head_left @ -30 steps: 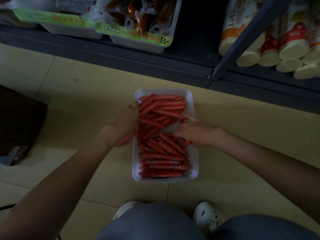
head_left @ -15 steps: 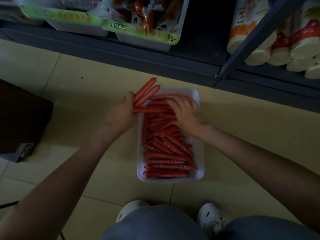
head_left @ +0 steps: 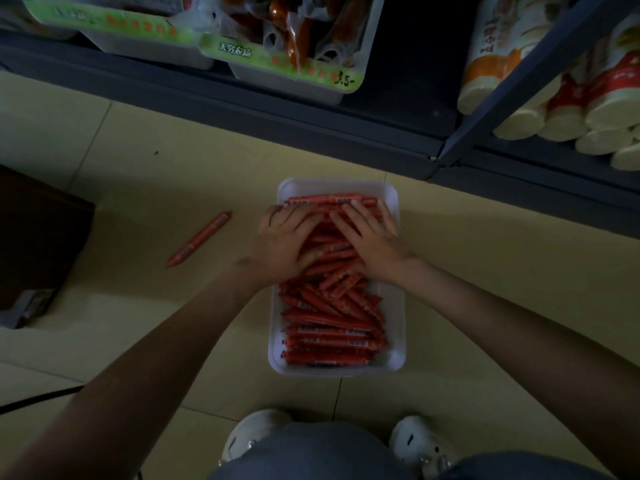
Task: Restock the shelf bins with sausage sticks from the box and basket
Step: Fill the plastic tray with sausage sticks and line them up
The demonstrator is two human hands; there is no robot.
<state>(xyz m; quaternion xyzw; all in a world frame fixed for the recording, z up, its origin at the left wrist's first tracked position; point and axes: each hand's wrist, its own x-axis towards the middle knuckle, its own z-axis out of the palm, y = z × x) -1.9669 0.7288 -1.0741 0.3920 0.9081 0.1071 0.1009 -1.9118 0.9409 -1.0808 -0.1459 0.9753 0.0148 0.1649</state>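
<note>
A white bin (head_left: 396,327) stands on the yellow floor tiles, filled with several red sausage sticks (head_left: 332,337). Both hands lie flat on the sticks in the far half of the bin. My left hand (head_left: 287,240) presses down with straight fingers on the left side. My right hand (head_left: 370,233) presses beside it, fingers spread toward the far rim. One loose red sausage stick (head_left: 199,239) lies on the floor to the left of the bin, apart from it.
A dark shelf edge (head_left: 311,126) runs across the top, carrying white bins with green labels (head_left: 287,67) and packaged sausages. Stacked cups (head_left: 540,105) fill the shelf at right. A dark box (head_left: 38,237) sits at left. My shoes (head_left: 252,434) are below the bin.
My left hand held a few sticks above the bin's far left corner; now both hands lie flat on the sticks in the bin. One stick now lies on the floor at left.
</note>
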